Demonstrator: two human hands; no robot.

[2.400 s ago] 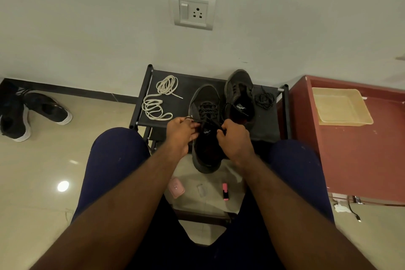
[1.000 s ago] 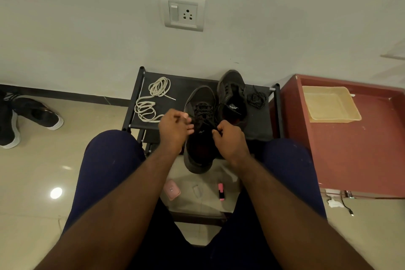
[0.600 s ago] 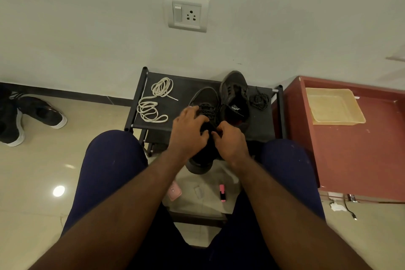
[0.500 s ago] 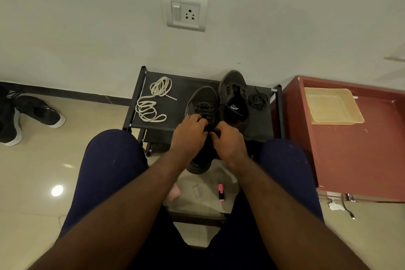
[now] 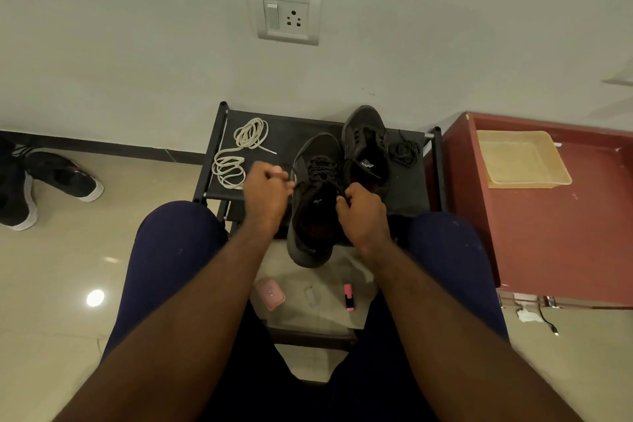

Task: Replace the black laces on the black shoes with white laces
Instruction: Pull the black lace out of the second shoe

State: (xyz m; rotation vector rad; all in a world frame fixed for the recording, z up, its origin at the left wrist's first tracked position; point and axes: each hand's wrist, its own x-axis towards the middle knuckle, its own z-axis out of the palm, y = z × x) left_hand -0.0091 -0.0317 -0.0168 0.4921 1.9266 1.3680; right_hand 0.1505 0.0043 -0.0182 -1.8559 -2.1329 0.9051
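Black shoe (image 5: 315, 209): centre of the head view, on the rack (image 5: 298, 128), heel hanging over its front edge between the knees.
Black lace (image 5: 320, 168): threaded through that shoe's eyelets, a strand drawn out to each side.
Left hand (image 5: 265, 192): fingers curled, pinching a thin strand of the lace just left of the shoe.
Right hand (image 5: 363, 212): fingers curled, pinching the other strand at the shoe's right collar.
Second shoe (image 5: 364, 140): unlaced, touching the first shoe's upper right.
Loose lace bundle (image 5: 404, 149): black, just right of the second shoe.
White laces (image 5: 239, 154): coiled on the rack's left part.
Tray (image 5: 520, 161): on the red cabinet (image 5: 548, 243), right of frame.
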